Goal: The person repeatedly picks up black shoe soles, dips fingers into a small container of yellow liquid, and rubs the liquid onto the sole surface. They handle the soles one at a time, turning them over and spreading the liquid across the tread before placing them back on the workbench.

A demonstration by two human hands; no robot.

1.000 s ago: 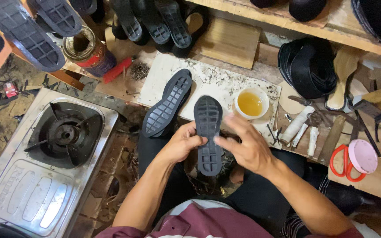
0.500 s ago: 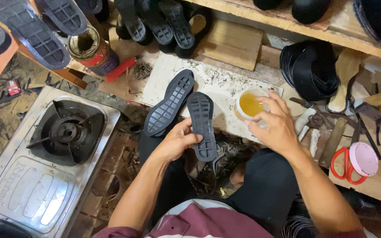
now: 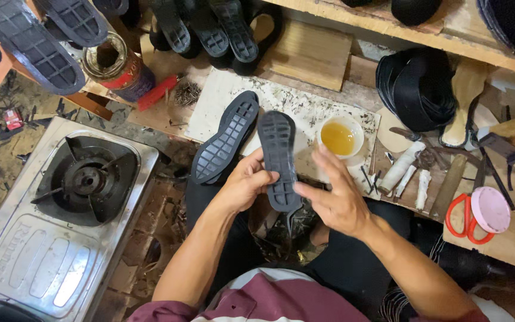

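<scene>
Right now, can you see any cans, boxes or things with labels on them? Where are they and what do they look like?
Round tin can: top left by the hanging soles, open, metal rim, red and dark label.
Small red packet: on the floor at far left, flat, red and white.
Gas stove: lower left, silver metal, embossed lettering on its front panel.
No screens or signs.

I am looking down through a single head-worn camera, which is pointing steeply at the person's lap and the low workbench beyond it. It is sitting close, so the forearms are entering from the bottom edge. Taking the small cup of yellow liquid (image 3: 340, 136) as my landmark, the gas stove (image 3: 61, 203) is lying well left of and below it, the wooden shelf (image 3: 400, 27) above it.
</scene>
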